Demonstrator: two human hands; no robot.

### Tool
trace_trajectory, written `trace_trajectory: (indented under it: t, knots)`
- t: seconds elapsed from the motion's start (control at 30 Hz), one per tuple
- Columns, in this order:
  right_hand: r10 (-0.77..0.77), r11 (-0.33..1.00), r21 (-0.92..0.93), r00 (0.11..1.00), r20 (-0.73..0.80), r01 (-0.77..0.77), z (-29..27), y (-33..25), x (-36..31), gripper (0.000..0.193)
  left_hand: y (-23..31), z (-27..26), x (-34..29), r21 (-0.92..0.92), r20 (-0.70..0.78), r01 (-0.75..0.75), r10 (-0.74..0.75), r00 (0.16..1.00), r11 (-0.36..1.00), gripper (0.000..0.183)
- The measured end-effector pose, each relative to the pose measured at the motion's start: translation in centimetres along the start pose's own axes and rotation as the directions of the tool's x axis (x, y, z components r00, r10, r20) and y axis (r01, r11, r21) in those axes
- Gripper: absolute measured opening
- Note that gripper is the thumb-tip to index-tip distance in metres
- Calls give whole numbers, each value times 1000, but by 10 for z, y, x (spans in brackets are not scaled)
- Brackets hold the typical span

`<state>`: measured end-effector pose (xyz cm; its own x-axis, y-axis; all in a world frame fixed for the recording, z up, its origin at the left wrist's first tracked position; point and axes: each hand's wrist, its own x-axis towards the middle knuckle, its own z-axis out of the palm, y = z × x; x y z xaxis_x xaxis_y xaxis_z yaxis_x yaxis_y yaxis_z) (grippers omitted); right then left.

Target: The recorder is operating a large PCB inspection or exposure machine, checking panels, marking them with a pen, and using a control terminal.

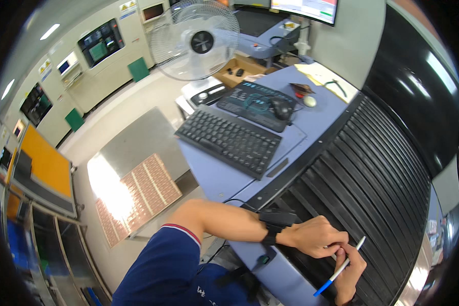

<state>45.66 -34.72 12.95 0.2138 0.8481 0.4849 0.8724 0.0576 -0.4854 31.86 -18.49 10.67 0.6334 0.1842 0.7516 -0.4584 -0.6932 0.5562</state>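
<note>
A slim white pen (340, 270) with a blue end lies slanted across my right hand (353, 273), held in its bent fingers. Against those fingertips my left hand (319, 237) is closed, thumb and fingers pinched together. Whatever is between the left fingers, if anything, is too small or hidden to make out. Both hands are over a black ribbed cover (377, 168) at the lower right. Around my left wrist sits a black strap with a dark box (277, 218).
Left of the cover, a blue desk (209, 176) carries a black keyboard (229, 138), a mouse (281, 108) and pliers (336, 87). A large fan (201, 42) stands beyond. A copper-coloured patterned panel (140, 196) lies on a metal table (153, 133) at left.
</note>
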Motion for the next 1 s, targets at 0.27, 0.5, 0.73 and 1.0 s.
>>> trace_trajectory:
  t: [0.27,0.5,0.73,1.0]
  knots:
    - [109,993,31,993,34,-110,3,-5,-2,18,-2,6,-6,87,-38,16,-13,999,996,13]
    - [73,989,126,996,45,-78,7,-9,3,26,-3,8,-4,4,-13,72,-72,997,997,17]
    - [83,997,0,992,99,-83,-1,4,-7,24,0,6,-3,-12,-2,57,-57,998,998,13]
    - [20,999,24,998,54,-22,4,1,-3,22,-4,3,-6,30,73,50,-53,996,998,14]
